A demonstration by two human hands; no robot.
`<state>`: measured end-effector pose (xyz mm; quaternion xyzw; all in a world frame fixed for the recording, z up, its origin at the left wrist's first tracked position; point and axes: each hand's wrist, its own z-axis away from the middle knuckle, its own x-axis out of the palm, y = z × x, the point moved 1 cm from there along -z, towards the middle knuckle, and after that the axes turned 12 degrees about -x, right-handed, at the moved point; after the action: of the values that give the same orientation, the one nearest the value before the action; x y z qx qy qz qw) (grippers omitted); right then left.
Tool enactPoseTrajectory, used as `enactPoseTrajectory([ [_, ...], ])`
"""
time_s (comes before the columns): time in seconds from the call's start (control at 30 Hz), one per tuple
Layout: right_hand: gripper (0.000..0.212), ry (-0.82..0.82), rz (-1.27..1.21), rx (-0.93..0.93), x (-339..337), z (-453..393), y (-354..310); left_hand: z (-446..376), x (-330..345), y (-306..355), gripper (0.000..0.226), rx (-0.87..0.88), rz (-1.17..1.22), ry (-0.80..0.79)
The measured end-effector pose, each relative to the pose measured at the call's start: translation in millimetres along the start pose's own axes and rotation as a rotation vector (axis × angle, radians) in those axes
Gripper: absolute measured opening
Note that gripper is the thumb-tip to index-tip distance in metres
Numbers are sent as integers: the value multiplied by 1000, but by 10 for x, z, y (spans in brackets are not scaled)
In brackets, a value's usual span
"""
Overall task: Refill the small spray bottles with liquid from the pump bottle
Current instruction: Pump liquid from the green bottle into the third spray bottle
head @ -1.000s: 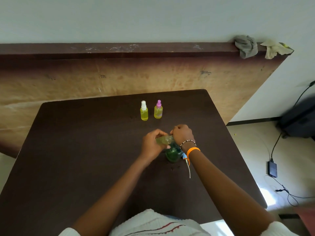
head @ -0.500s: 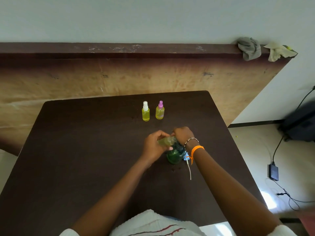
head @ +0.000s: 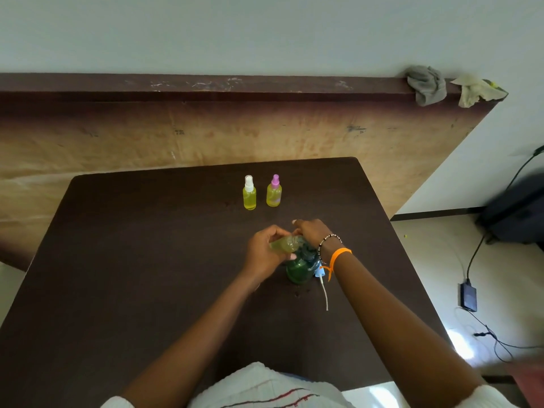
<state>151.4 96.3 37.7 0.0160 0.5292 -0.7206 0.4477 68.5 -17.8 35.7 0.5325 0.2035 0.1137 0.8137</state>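
While the left hand (head: 266,251) curls its fingers around a tilted small spray bottle (head: 285,244), the right hand (head: 313,232) presses, fingers bent, on the green pump bottle (head: 300,267).

On the dark brown table (head: 117,275), my left hand (head: 262,254) holds a pale yellow-green spray bottle (head: 285,244) over the deep green pump bottle (head: 300,269). On my right wrist: an orange band (head: 338,256) and a black-and-white beaded bracelet (head: 328,240). At the far side stand two yellow bottles, the white-capped bottle (head: 249,193) left of the pink-capped bottle (head: 274,192). A light blue sprayer head (head: 320,272) with a white tube lies nearby
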Motion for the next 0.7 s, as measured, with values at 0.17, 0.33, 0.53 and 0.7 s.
enactPoseTrajectory([
  [0.17, 29, 221, 26, -55, 35, 167, 25, 2, 11, -18, 36, -20, -5, -4],
  [0.33, 28, 251, 38, -71, 28, 203, 9, 12, 13, -10, 37, -22, 3, -3],
  [0.53, 39, -52, 84, -43, -23, 114, -111, 17, 4, 30, 41, -12, 8, 8],
  [0.7, 32, 153, 2, -56, 7, 164, 3, 9, 10, 18, 40, -19, -24, 12],
])
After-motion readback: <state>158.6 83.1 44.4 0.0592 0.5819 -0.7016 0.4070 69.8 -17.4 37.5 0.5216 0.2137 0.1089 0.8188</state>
